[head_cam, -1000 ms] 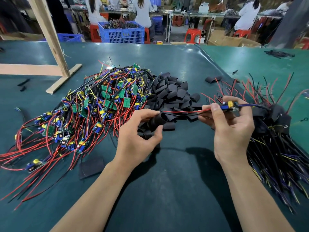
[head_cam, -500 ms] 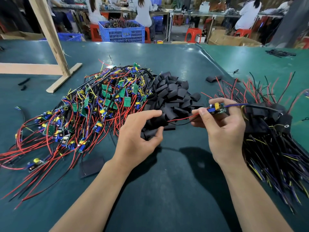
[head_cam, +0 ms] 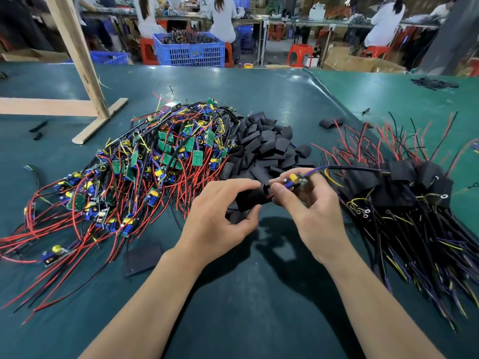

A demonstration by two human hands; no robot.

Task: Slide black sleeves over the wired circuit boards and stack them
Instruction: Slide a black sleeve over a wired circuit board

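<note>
Green-matted workshop bench (head_cam: pixel 233 294), busy hall behind. At centre, just above the mat: small wired circuit board with yellow and blue parts (head_cam: pixel 295 180), pinched between thumb and fingers of right hand (head_cam: pixel 311 211); purple and black leads trailing off to the right. Touching its near end: open mouth of flattened black tubular sleeve (head_cam: pixel 252 196), gripped between thumb and curled fingers of left hand (head_cam: pixel 220 216). Red lead apparently already inside the mouth; board itself not yet in.

Step in hand, by the look of it: threading the board into the sleeve. Next move likely calls for keeping the mouth squeezed open, lining the board's narrow end up with it, then pushing the board in while drawing the sleeve along the wires, minding snags on the tall parts. After that, onto the finished stack.

Just behind the hands: loose heap of black sleeves (head_cam: pixel 264 143). Left of it: tangled pile of bare green boards with red wires (head_cam: pixel 124 172). Right: stack of sleeved boards with dark wires (head_cam: pixel 404 193).

Beyond the bench edge: blue plastic crate (head_cam: pixel 191 54) filled with tangled wiring, a second blue crate (head_cam: pixel 108 58) with contents hidden, and an open cardboard box (head_cam: pixel 363 63) with contents not visible.
</note>
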